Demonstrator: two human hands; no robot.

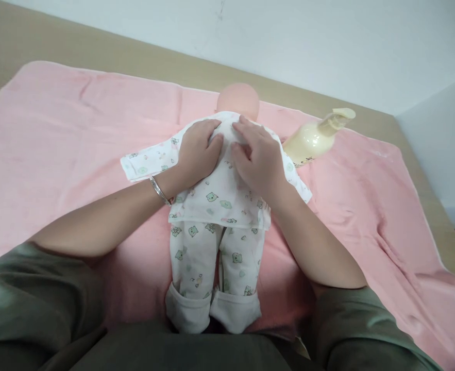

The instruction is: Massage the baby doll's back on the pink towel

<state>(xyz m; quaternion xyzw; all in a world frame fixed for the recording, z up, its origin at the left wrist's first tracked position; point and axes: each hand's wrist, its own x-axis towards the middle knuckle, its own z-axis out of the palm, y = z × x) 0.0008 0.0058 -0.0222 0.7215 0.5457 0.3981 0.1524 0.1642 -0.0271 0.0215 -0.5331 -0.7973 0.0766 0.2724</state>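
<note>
A baby doll lies with its smooth head (239, 98) away from me, and no face shows. It wears a white printed shirt (219, 198) and matching trousers (237, 257) with cuffs folded up. My left hand (200, 151) rests on the left side of the shirt near the shoulder, with a silver bracelet (159, 190) at the wrist. On the right side of the shirt lies my right hand (260, 157). Both hands have their thumbs apart from the fingers and hold nothing.
Under the doll a pink blanket (76, 129) covers much of the wooden table (127, 62). A pale yellow pump bottle (312, 140) lies tilted on the blanket, right of the doll's shoulder. Behind the table rises a white wall (289, 41).
</note>
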